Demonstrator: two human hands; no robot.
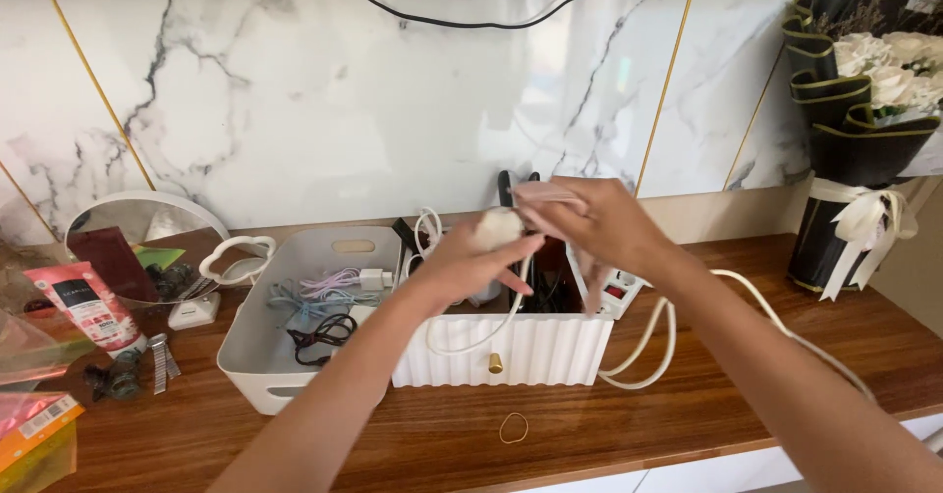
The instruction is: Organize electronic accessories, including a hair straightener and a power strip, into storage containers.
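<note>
From the head view, the left hand (462, 267) has its fingers closed around a small white coiled bundle (499, 226) of smooth cable, while the right hand (599, 223) pinches a pale pink strap (550, 194) just beside it. Below the fingers stands a ribbed white box (511, 351) on the glossy wooden surface (688, 405); left of them sits a smooth grey bin (257, 341).

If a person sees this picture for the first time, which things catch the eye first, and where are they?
In the centre, the left hand and right hand meet above a white ribbed box, handling a white cable. To the left stands a grey bin of coiled cables. At far right, a black-wrapped bouquet stands on the wooden counter.
</note>
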